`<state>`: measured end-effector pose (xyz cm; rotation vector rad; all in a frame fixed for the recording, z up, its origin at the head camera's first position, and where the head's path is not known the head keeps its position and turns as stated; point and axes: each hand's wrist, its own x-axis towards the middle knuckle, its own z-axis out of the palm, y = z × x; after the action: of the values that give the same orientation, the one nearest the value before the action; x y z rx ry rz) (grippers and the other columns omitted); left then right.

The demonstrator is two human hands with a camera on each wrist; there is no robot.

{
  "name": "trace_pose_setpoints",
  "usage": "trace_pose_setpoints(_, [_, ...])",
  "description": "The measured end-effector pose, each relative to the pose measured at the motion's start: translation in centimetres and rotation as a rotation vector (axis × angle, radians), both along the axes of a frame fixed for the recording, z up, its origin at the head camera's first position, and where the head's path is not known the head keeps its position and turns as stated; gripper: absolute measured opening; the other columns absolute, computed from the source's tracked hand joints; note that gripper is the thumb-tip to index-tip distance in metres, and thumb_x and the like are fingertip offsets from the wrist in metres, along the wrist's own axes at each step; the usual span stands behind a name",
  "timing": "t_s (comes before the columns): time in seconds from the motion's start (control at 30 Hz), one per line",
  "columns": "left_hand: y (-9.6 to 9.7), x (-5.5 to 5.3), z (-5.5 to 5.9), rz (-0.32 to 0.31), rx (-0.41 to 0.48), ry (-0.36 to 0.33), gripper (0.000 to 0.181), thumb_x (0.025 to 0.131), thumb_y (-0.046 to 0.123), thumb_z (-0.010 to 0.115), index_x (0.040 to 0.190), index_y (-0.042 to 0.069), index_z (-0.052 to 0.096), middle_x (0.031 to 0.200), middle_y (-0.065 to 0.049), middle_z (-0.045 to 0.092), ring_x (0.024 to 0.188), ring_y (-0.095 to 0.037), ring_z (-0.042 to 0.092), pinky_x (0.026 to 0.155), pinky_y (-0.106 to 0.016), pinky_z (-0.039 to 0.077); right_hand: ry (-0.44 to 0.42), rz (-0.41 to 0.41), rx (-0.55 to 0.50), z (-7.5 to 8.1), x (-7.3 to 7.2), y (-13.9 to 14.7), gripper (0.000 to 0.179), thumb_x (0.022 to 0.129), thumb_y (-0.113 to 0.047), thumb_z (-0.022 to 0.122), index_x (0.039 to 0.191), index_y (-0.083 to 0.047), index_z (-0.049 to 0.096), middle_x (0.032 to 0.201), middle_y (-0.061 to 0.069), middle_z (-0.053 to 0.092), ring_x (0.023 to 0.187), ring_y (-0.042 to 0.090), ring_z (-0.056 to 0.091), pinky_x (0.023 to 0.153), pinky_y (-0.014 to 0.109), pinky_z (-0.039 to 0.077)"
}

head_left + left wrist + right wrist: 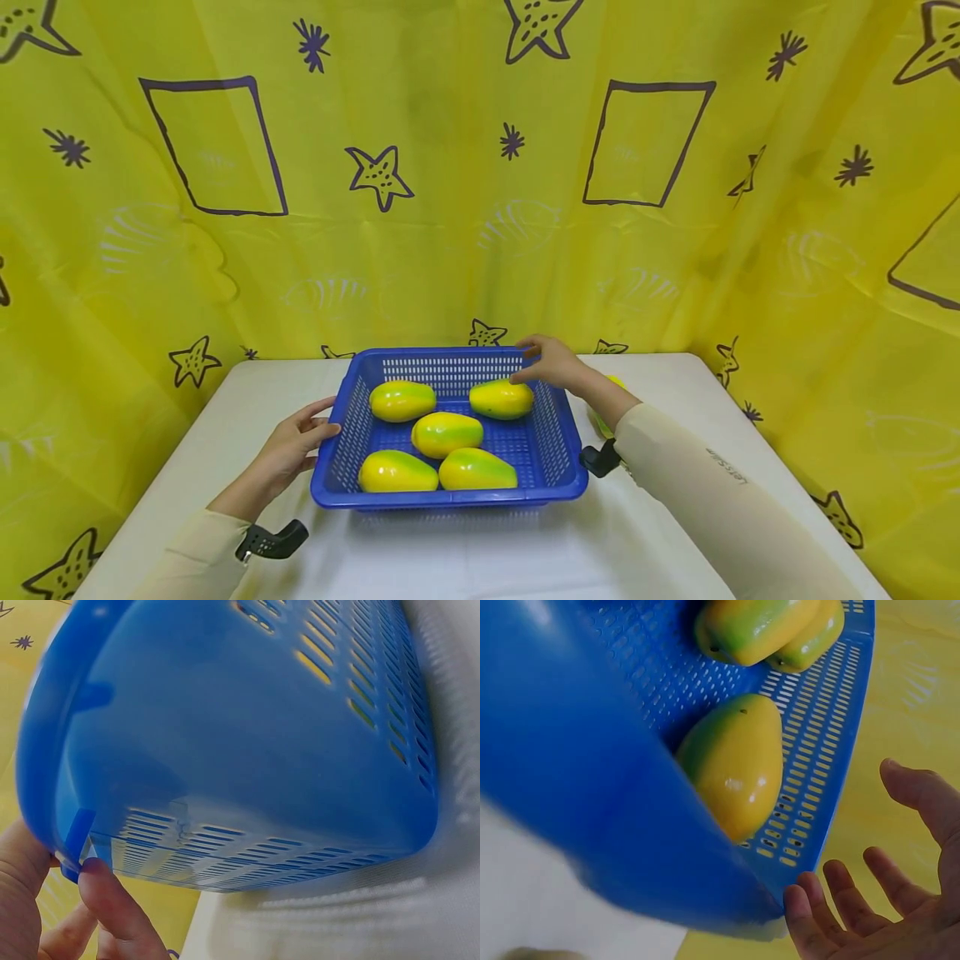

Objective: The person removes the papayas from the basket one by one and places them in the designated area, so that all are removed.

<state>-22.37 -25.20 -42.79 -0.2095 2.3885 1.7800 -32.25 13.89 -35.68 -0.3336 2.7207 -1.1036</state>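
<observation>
Locate at lower centre of the frame, in the head view, the blue rectangular basket of perforated plastic [450, 500], on or just above the flat white table [405, 567]; cannot tell which. Count inside five glossy yellow-green egg-shaped fruits [447, 435]: two toward the far wall, one in the middle, two along the near wall. Note right of centre, beyond the basket's right wall and partly behind the right forearm [611, 396], one yellow-green rounded object [600, 422], probably a sixth fruit.

Progress, by judgement: count five fruits as done, inside the basket; count the one outside as left over.

Find the left hand [287, 448] at the basket's left side. Read in the left-wrist view, at lower left, a narrow grip: thumb and fingertip on opposite sides of the rim, pinching it.

Find the right hand [558, 365] over the basket's far right corner. Read fingers wide apart, loosely bent, holding nothing. See in the right-wrist view, at lower right, fingertips just beside the corner; contact with the rim: cannot tell.

Note the far-right fruit [501, 401] just below the right thumb in the head view; in the right-wrist view, apparently the same one at centre, apart from every finger.
</observation>
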Motion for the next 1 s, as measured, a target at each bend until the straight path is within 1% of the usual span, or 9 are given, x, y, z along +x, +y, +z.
trace_pose_setpoints(0.37, [0.1, 0.0, 0.0, 0.001, -0.002, -0.002, 0.07, 0.096, 0.022, 0.061, 0.155, 0.006, 0.026, 0.132, -0.025, 0.052, 0.099, -0.018, 0.064, 0.084, -0.042, 0.059, -0.007, 0.024, 0.012, -0.6, -0.3, -1.2, 0.065, 0.08, -0.018, 0.079, 0.137, -0.003, 0.052, 0.136, 0.023, 0.055, 0.125, 0.041, 0.051, 0.102, 0.052, 0.047])
trace_pose_setpoints(0.57, [0.2, 0.0, -0.1, 0.012, -0.004, -0.008, 0.069, 0.096, 0.021, 0.061, 0.154, 0.007, 0.027, 0.133, -0.025, 0.052, 0.099, -0.019, 0.064, 0.084, -0.042, 0.059, -0.033, 0.026, 0.007, -1.1, -0.6, -1.7, 0.063, 0.08, -0.018, 0.079, 0.137, -0.004, 0.054, 0.135, 0.021, 0.056, 0.124, 0.039, 0.052, 0.102, 0.05, 0.048])
trace_pose_setpoints(0.73, [0.2, -0.1, -0.2, 0.014, -0.007, -0.008, 0.068, 0.096, 0.021, 0.06, 0.154, 0.007, 0.027, 0.131, -0.025, 0.053, 0.099, -0.019, 0.064, 0.084, -0.043, 0.059, -0.05, 0.035, 0.024, -1.4, -0.7, -2.2, 0.061, 0.08, -0.018, 0.08, 0.135, -0.006, 0.056, 0.135, 0.02, 0.056, 0.124, 0.038, 0.052, 0.102, 0.048, 0.048])
trace_pose_setpoints(0.8, [0.1, -0.1, -0.2, 0.015, -0.013, -0.007, 0.068, 0.096, 0.021, 0.06, 0.154, 0.007, 0.027, 0.131, -0.025, 0.054, 0.1, -0.019, 0.064, 0.085, -0.044, 0.058, -0.044, 0.04, 0.042, -1.5, -0.6, -2.4, 0.06, 0.08, -0.019, 0.079, 0.134, -0.007, 0.057, 0.134, 0.019, 0.057, 0.123, 0.037, 0.053, 0.101, 0.047, 0.049])
trace_pose_setpoints(1.0, [0.1, 0.0, -0.2, 0.016, -0.016, -0.007, 0.069, 0.096, 0.022, 0.061, 0.154, 0.007, 0.027, 0.133, -0.026, 0.052, 0.102, -0.02, 0.064, 0.087, -0.045, 0.058, -0.032, 0.033, 0.053, -1.9, -0.5, -2.8, 0.057, 0.08, -0.018, 0.08, 0.131, -0.007, 0.06, 0.132, 0.018, 0.059, 0.12, 0.036, 0.055, 0.099, 0.047, 0.051])
